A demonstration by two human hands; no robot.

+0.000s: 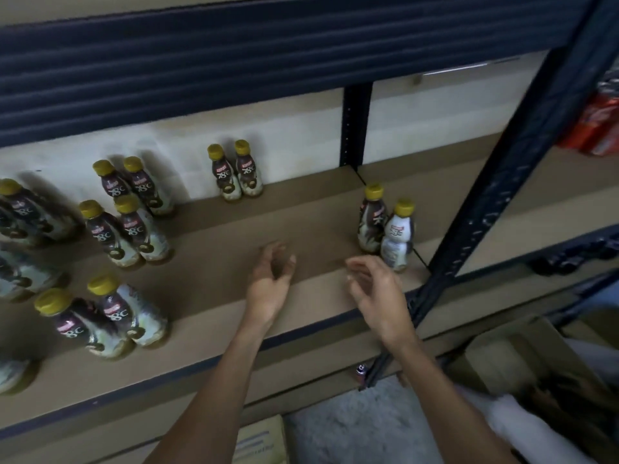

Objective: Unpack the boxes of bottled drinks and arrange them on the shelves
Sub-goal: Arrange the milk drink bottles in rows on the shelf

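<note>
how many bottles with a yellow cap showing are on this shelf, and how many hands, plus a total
yellow-capped bottles: 11
hands: 2 (left hand, right hand, both holding nothing)
total: 13
More bottles at the picture's left edge are cut off with their caps hidden, so they are not counted.
</note>
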